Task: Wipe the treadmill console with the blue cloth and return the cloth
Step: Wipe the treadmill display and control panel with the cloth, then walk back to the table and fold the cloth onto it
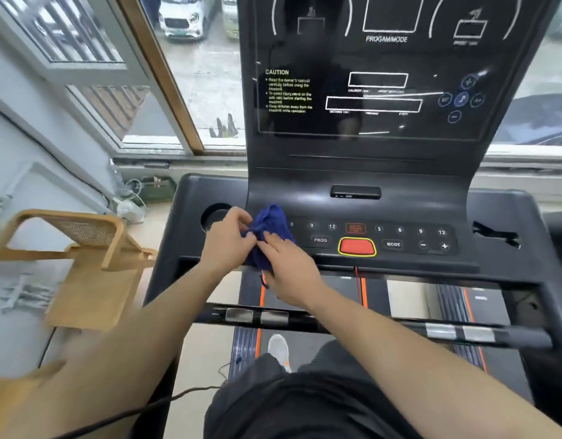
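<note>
A bunched blue cloth (271, 226) rests on the left end of the black treadmill console (400, 201), over the leftmost buttons of the button row. My left hand (227, 240) pinches the cloth's left side with thumb and fingers. On the cloth's lower right edge lies my right hand (289, 267), fingers closed on the fabric. Part of the cloth hangs down below the console's front edge, between my hands. The dark display panel (368, 74) rises behind, unlit.
A round cup holder (214, 215) sits left of my left hand. The red stop button (356, 247) lies right of the cloth. A handlebar with metal sensors (441, 331) crosses below my forearms. A wooden chair (83, 258) stands at left, a window behind.
</note>
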